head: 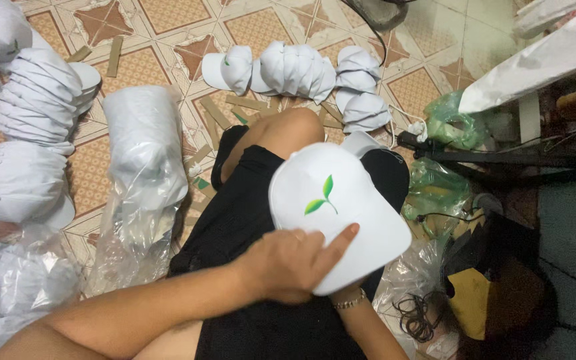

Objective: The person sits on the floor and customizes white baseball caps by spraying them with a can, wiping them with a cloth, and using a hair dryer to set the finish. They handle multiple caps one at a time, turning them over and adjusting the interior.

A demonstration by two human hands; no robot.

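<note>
Head view looked down on a person seated on a tiled floor [168, 17], one bare knee raised, with a white cap [338, 213] held over the lap. The cap bore a small green leaf print on its front panel, and its brim pointed toward the lower right. The left hand [295, 263] lay spread across the near side of the cap, index finger stretched along the brim and pressing it flat. The right hand [347, 293] was almost wholly hidden beneath the cap; only a wrist with a thin bracelet showed, so it seemed to support the cap from below, though its grip could not be told.

Judging by this, the cap was being smoothed or checked by hand, a step calling for a firm hold underneath.

Around the person, nested stacks of white caps [38, 100] lay to the left, a clear plastic bag [143, 167] of more caps stood beside the leg, and a row of caps [295, 70] lay ahead. Cardboard strips [245, 103] littered the tiles; green bags [451, 123] and dark cables [418, 317] crowded the right.
</note>
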